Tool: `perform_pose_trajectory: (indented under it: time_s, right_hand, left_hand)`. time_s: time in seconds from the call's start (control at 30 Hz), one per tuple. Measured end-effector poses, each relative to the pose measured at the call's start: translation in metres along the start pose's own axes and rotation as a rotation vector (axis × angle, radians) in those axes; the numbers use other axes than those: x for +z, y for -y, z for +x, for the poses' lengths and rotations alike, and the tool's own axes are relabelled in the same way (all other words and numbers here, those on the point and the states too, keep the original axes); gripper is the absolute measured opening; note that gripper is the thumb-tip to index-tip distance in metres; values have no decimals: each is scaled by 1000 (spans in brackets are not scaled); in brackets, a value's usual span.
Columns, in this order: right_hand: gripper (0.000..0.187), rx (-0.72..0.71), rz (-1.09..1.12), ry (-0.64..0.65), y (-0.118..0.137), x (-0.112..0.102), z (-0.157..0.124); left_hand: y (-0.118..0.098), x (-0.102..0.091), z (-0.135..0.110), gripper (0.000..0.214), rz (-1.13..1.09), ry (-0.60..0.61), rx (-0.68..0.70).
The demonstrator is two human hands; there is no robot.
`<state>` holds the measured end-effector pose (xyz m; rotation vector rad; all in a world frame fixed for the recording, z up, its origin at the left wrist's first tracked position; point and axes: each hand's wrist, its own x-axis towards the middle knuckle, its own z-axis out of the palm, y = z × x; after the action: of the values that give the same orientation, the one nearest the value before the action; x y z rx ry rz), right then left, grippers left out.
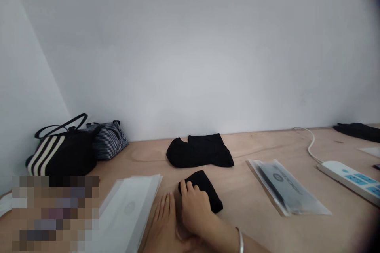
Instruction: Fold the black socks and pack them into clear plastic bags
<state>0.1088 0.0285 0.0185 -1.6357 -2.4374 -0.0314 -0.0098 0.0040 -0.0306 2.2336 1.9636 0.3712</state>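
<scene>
A small folded black cloth lies on the wooden table near the front edge. My right hand, with a bangle on its wrist, rests on the cloth's left end, fingers curled together over its edge. Just to the left, my left hand lies flat on the table with fingers stretched out, holding nothing. It sits beside a stack of clear plastic bags. A larger pile of black cloth lies behind the folded piece.
A sealed clear bag with a dark item inside lies to the right. A white power strip with its cable sits at the right edge, and more black cloth at the far right. Two striped bags stand at the back left by the wall.
</scene>
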Motion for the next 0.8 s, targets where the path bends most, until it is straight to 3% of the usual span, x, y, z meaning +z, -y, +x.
perform_pose_trajectory:
  time_s: [0.07, 0.13, 0.23, 0.33, 0.43, 0.53, 0.67, 0.8]
  right_hand:
    - [68, -218, 58, 44, -27, -12, -12]
    - [71, -401, 113, 96, -59, -24, -23]
    - [74, -422, 184, 75, -100, -27, -36]
    - [84, -374, 190, 19, -121, -14, -43]
    - [82, -345, 163, 32, -121, 2, -46]
    - [70, -303, 155, 80, -112, 10, -46]
    - [70, -349, 165, 118, -103, 9, -44]
    - [75, -379, 188, 115, -100, 10, -43]
  left_hand:
    - [-1, -4, -3, 113, 42, 17, 0]
    - [-5, -12, -5, 107, 55, -42, 91]
    - [-17, -27, -3, 88, 18, -169, 338]
    - [-31, -36, 8, 72, -18, -155, 524]
    - [-37, -32, 22, 68, -31, -13, 577]
    - [-33, -19, 30, 51, -66, 103, 514]
    - [-26, -6, 24, 44, -105, 79, 419]
    - [-30, -11, 14, 49, -67, 66, 387]
